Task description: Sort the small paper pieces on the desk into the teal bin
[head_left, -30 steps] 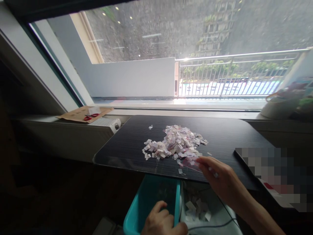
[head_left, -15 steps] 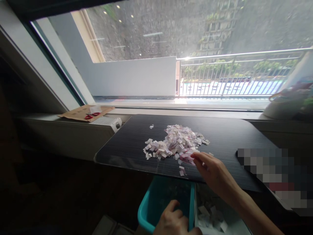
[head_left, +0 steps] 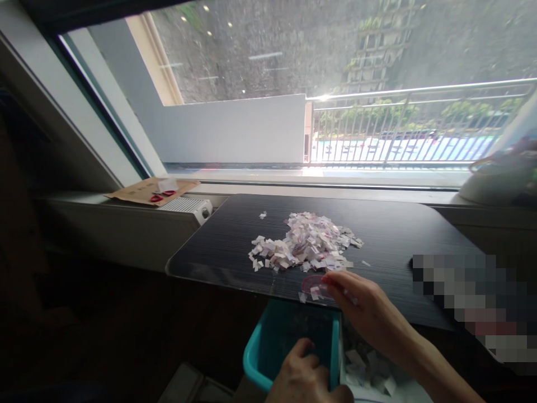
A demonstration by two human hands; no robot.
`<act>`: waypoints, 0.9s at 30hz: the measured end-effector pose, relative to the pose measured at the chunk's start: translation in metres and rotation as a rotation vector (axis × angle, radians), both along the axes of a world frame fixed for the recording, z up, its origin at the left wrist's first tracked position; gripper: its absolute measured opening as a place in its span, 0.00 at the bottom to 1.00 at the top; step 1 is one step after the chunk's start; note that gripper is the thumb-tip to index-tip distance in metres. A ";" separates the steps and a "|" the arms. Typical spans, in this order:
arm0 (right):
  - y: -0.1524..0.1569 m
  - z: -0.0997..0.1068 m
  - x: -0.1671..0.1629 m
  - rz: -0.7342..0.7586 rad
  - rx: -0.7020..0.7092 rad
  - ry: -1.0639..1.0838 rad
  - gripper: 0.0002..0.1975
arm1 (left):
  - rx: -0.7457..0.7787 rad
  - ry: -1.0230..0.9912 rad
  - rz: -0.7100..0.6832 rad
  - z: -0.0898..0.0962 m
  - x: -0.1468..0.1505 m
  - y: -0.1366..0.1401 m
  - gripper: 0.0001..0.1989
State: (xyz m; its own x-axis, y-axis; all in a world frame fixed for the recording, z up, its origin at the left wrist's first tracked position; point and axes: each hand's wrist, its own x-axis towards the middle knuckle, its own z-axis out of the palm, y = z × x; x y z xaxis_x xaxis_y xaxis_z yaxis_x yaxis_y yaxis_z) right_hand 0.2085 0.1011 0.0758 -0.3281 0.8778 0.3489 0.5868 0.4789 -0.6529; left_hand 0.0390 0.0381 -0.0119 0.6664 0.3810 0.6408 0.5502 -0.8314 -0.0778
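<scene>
A heap of small white and pinkish paper scraps (head_left: 310, 242) lies on the black tabletop (head_left: 390, 229). Near the table's front edge, my right hand (head_left: 363, 296) is closed on a thin, see-through pink piece (head_left: 308, 282) with a rounded edge; its exact kind is unclear. A few scraps sit under and beside that piece. Below the edge, my left hand (head_left: 304, 375) is closed around the near right rim of a teal bin (head_left: 255, 364). Some of its fingers are hidden, and the bin's inside is dark.
A pale container (head_left: 377, 386) with more scraps stands right of the bin. Red-handled scissors (head_left: 161, 196) and a brown envelope (head_left: 134, 191) lie on the sill at left, above a white radiator (head_left: 193, 208). A blurred-out object (head_left: 470, 308) occupies the table's right side.
My right hand has drawn the pink piece from the heap's near side towards the table's front edge, along with a few scraps. The left hand keeps its hold on the bin.
</scene>
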 end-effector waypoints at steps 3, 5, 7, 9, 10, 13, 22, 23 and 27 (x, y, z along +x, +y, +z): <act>-0.002 0.000 0.001 -0.021 0.000 0.013 0.11 | -0.011 0.025 0.003 0.004 0.001 0.000 0.08; -0.001 -0.001 0.001 -0.038 0.008 0.013 0.10 | -0.025 0.062 0.001 0.004 0.001 0.000 0.08; -0.002 -0.001 0.000 -0.016 -0.008 0.002 0.11 | -0.033 0.093 0.001 0.002 0.001 0.000 0.08; -0.004 0.000 -0.002 0.023 -0.030 -0.010 0.11 | -0.029 0.101 0.002 0.000 0.000 0.000 0.08; -0.005 0.001 -0.002 0.039 -0.038 -0.014 0.11 | -0.024 0.097 0.002 -0.001 0.000 0.000 0.08; -0.009 0.001 -0.002 0.029 -0.034 -0.009 0.11 | -0.021 0.095 0.001 -0.002 0.000 0.000 0.08; -0.013 -0.006 0.020 -0.066 -0.016 0.009 0.10 | 0.033 -0.036 0.035 0.014 0.003 0.000 0.09; -0.014 -0.008 0.021 -0.086 -0.006 0.011 0.10 | 0.040 -0.041 0.042 0.014 0.003 0.000 0.10; -0.018 -0.011 0.020 -0.047 -0.046 0.013 0.11 | 0.027 -0.012 0.045 0.012 0.002 -0.001 0.09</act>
